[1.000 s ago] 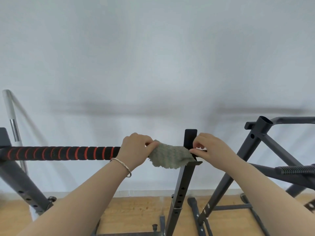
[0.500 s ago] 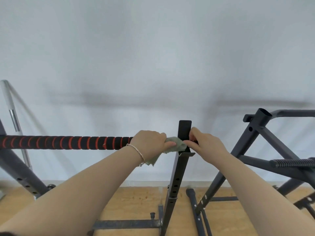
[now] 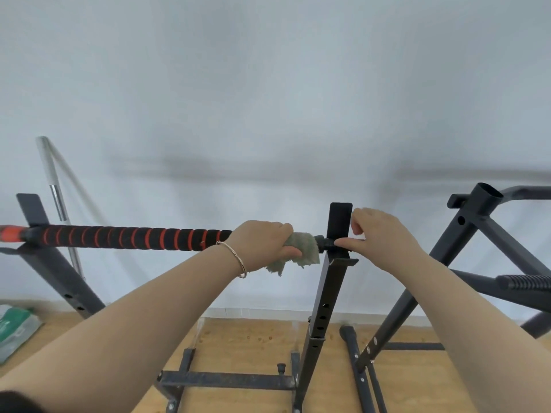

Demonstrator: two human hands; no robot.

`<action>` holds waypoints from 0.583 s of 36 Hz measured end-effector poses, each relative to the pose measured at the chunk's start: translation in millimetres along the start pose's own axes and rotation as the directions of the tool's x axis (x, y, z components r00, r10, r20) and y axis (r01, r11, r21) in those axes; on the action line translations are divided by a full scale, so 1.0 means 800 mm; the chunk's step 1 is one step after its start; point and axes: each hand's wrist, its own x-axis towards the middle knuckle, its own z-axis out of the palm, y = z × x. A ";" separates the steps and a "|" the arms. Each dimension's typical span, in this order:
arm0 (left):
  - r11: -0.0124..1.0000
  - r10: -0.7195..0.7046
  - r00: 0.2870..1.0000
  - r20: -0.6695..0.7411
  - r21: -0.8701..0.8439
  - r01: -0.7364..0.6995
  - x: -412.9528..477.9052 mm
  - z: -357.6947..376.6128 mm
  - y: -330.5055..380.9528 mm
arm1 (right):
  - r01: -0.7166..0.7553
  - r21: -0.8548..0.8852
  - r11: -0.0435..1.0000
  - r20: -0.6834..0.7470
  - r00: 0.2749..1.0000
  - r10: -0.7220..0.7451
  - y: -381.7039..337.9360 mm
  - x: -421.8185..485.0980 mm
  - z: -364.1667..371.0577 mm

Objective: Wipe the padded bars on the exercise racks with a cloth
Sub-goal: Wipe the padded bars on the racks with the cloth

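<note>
Foam is wrapping the padded bar (image 3: 125, 238) in black, with orange-red rings spiralling closely along its length. Its left tip is showing solid orange, and its right end is running out into a bare dark stub. The bar is lying level, high above the wooden floor (image 3: 253, 338), resting across the left upright (image 3: 44, 257) and the right upright (image 3: 328, 293), both of dark metal.

The cloth (image 3: 302, 251), pale grey-green and fuzzy, is sitting bunched round the bar where the padding is ending, just left of the right upright, with a ragged edge hanging below. The left hand (image 3: 259, 245), a thin bracelet (image 3: 235, 259) on its wrist, is gripping the cloth with its fingers curled over the top of the bar, clamping cloth and bar together.

The right hand (image 3: 384, 236) is sitting just on the other side of the right upright. Its thumb is lying along the bare stub, its fingers are curling above, and it is pinching the bar's end. The two hands are staying near but apart, with cloth and upright between them.

To the right a second rack (image 3: 465, 248) of dark tubing is standing apart, its own ribbed black bar (image 3: 524, 283) reaching in from the edge.
</note>
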 end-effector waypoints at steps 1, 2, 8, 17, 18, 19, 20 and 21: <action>1.000 0.008 1.000 -0.011 0.009 -0.008 0.000 0.002 0.000 | 0.041 -0.034 0.999 -0.032 0.999 -0.042 -0.008 0.001 -0.004; 1.000 0.021 1.000 -0.018 0.023 -0.021 0.001 0.005 -0.002 | 0.067 -0.036 0.997 -0.034 0.997 -0.069 -0.017 0.002 -0.008; 0.989 0.034 0.999 -0.029 -0.142 -0.038 0.002 0.002 -0.015 | 0.086 -0.063 0.994 0.193 0.978 -0.072 -0.053 0.022 -0.009; 0.819 -0.143 0.983 -0.113 -0.572 0.053 -0.023 -0.008 -0.035 | 0.108 -0.104 0.989 0.312 0.947 -0.070 -0.088 0.031 -0.007; 0.794 -0.157 0.983 -0.094 -0.603 0.069 -0.027 -0.008 -0.039 | 0.105 -0.111 0.988 0.305 0.950 -0.066 -0.091 0.031 -0.005; 0.777 -0.159 0.984 -0.078 -0.625 0.076 -0.031 -0.009 -0.044 | 0.098 -0.105 0.990 0.294 0.954 -0.063 -0.094 0.032 -0.003; 0.768 -0.154 0.986 -0.068 -0.635 0.077 -0.036 -0.010 -0.047 | 0.096 -0.091 0.991 0.282 0.957 -0.067 -0.097 0.032 -0.003; 0.778 -0.147 0.987 -0.064 -0.624 0.076 -0.040 -0.011 -0.050 | 0.103 -0.084 0.991 0.265 0.961 -0.078 -0.100 0.032 -0.001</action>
